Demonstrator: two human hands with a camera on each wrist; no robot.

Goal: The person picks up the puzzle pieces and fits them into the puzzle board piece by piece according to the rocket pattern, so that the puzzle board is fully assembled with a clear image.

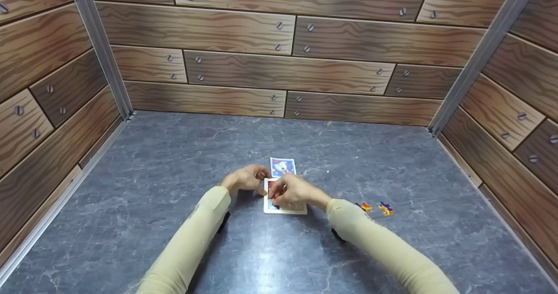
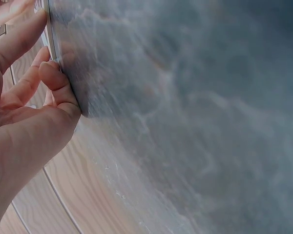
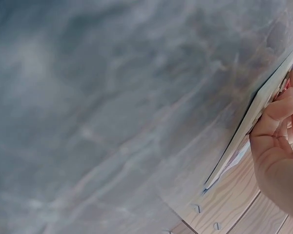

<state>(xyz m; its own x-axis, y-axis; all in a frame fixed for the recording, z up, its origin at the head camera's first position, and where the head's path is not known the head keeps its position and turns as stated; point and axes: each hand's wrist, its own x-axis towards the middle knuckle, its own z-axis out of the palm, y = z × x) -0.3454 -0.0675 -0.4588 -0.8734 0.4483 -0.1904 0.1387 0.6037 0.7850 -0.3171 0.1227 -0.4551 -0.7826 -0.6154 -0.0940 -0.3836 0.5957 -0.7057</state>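
A small pale-edged puzzle tray (image 1: 285,212) lies flat on the table, partly filled with coloured pieces and largely covered by the right hand. My left hand (image 1: 247,178) rests at the tray's left side, thumb tip at its edge and the other fingers loosely bent. In the left wrist view, those bent fingers (image 2: 58,87) lie against the tabletop. Over the tray, my right hand (image 1: 294,190) pinches a small puzzle piece, mostly hidden by the fingertips. Something red shows by the right hand's fingers (image 3: 278,114) in the right wrist view.
Just behind the tray lies a blue picture card (image 1: 282,165). Orange and purple loose puzzle pieces (image 1: 386,208) lie to the right, one partly behind the right sleeve (image 1: 348,215). Wood-patterned walls (image 1: 283,67) bound the grey marbled table (image 1: 174,154) at the back and sides.
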